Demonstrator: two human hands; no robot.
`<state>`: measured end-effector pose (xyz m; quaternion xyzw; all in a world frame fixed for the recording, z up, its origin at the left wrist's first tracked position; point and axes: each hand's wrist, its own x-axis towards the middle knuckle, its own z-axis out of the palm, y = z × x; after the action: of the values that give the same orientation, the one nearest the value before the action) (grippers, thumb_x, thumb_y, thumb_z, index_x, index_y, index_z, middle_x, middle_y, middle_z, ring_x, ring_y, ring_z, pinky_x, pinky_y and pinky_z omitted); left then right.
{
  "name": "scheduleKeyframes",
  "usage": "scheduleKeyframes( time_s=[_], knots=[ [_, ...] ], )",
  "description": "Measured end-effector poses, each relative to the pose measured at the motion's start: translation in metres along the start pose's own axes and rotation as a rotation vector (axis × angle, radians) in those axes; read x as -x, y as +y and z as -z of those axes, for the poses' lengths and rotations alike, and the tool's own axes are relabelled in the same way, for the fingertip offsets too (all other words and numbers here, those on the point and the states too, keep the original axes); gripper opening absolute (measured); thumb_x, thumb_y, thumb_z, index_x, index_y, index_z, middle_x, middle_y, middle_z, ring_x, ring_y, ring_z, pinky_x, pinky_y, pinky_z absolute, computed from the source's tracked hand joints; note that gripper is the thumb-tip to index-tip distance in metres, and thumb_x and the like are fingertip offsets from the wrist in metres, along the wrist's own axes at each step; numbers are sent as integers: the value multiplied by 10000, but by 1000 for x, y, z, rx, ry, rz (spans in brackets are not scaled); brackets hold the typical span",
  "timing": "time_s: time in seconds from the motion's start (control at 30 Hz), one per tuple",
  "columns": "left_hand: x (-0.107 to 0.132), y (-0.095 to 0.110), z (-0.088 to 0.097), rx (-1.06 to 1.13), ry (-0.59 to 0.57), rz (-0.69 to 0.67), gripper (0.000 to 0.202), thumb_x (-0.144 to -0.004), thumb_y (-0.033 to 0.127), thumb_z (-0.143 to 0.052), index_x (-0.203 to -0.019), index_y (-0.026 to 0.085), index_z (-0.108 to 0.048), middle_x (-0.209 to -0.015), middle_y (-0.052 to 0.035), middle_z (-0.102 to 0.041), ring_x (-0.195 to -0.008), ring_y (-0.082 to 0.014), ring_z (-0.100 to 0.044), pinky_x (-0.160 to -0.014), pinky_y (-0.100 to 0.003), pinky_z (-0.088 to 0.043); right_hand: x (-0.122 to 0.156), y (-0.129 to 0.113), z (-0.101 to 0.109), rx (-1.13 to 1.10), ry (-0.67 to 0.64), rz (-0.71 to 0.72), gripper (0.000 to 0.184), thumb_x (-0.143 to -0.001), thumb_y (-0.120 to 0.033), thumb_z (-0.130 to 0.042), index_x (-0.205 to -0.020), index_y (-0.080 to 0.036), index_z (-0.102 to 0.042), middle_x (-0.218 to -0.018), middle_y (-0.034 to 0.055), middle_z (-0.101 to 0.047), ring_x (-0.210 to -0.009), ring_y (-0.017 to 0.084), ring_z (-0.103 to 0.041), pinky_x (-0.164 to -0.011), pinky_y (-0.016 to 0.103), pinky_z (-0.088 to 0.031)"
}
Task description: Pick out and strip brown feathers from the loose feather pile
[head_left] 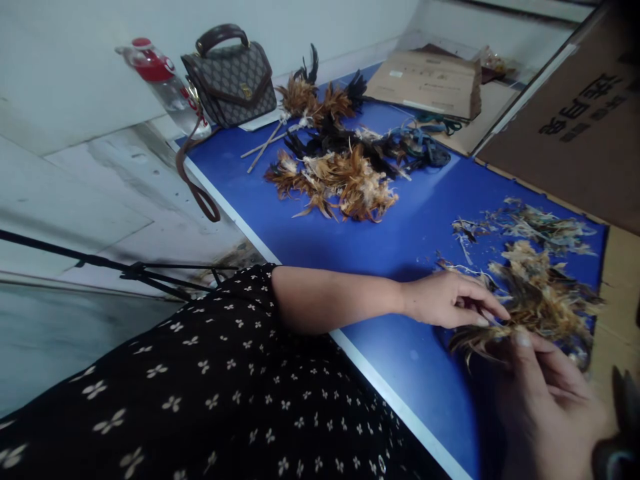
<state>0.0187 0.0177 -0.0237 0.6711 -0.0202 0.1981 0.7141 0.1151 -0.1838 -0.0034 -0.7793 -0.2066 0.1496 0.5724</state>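
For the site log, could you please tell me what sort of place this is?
Probably a small craft workshop: both hands sort a feather pile on a blue worktable, with feather bundles and cardboard boxes beyond.

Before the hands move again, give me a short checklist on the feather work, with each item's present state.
1. Left hand on the loose feathers: ok, fingertips touch them.
2. Right hand gripping a feather bunch: ok, thumb pressed on it.
3. Blue table bare between the piles: ok.
4. Feather pile further back, apart from the hands: ok.
5. Handbag and bottle fully on the table: cannot tell; they sit at its far edge, strap hanging over.
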Motion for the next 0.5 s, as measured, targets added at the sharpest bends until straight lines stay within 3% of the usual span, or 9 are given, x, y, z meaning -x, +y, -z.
scheduleKeyframes(
  time_s=[0.1, 0.2, 0.3, 0.5],
  knots=[
    [1, 2, 3, -4, -86, -83, 134, -915, 243, -838, -1033, 186, -864, -1030, -55, -788, -953, -145, -700, -943, -321, -558, -2, 4, 1, -10, -29, 9, 478, -779, -633, -893, -1051, -248, -818, -912, 35, -767, -706, 159, -658, -588, 264, -531],
    [0, -4, 4, 46, -79, -80, 117, -940, 303, -832, -994, 208, -874, -1029, -45, -817, -1035, -157, -730, -1104, -359, -537, -3, 10, 2, -10, -78, 14, 430, -791, -605, -895, -1042, -263, -819, -914, 22, -779, -753, 167, -683, -701, 288, -586],
    [-1, -8, 3, 60, -64, -66, 170, -934, 361, -843, -983, 200, -871, -1028, -48, -823, -1036, -158, -737, -1134, -366, -535, -5, 15, 4, 3, -128, 18, 408, -800, -599, -891, -1030, -270, -819, -883, 21, -772, -747, 177, -690, -712, 301, -596],
    [3, -2, -4, 24, -6, -190, 144, -885, 312, -872, -936, 178, -862, -1006, -72, -789, -1009, -166, -723, -1077, -380, -566, -12, 21, 4, -4, -161, 13, 401, -815, -590, -881, -1021, -253, -813, -861, 21, -758, -694, 147, -659, -622, 250, -553]
  ],
)
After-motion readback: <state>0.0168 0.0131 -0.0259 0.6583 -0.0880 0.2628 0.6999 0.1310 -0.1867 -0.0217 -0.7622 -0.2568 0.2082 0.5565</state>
